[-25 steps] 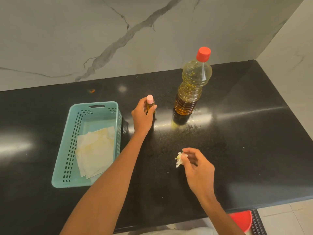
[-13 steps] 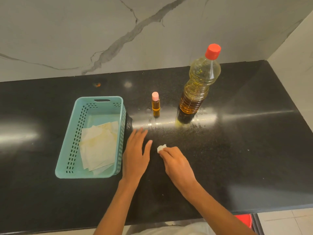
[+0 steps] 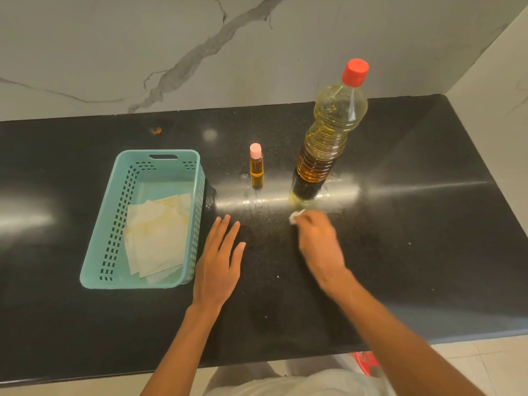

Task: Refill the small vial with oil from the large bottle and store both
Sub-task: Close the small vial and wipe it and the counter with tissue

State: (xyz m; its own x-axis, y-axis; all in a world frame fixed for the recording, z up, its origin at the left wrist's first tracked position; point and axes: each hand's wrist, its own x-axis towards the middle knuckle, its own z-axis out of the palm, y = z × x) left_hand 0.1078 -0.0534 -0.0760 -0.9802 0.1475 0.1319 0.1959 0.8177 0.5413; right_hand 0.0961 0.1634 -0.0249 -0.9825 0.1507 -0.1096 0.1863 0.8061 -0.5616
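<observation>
Your right hand is pinched around a small white wad, pressed to the tabletop just in front of the large bottle, while your left hand lies flat and empty, fingers spread, beside the near right corner of the basket. The small vial stands upright with its pink cap on, to the left of the bottle and clear of it, amber oil showing through the glass; the bottle also stands capped in red, so the refill looks done and you seem to be wiping up before storing both. To do that well, work the wad toward the yellowish film around the bottle's foot and along the smeared streak between bottle and vial, using short strokes that pull away from the bottle, not into it, since a tall, oily bottle may slide or tip if nudged. Keep your left hand free to steady it. The wad is small, so it may soak through quickly; the folded, stained papers inside the basket could serve next. The tabletop is glossy black stone that glares behind the bottle, hiding thin oil, and it runs back to a veined marble wall behind the bottle.
</observation>
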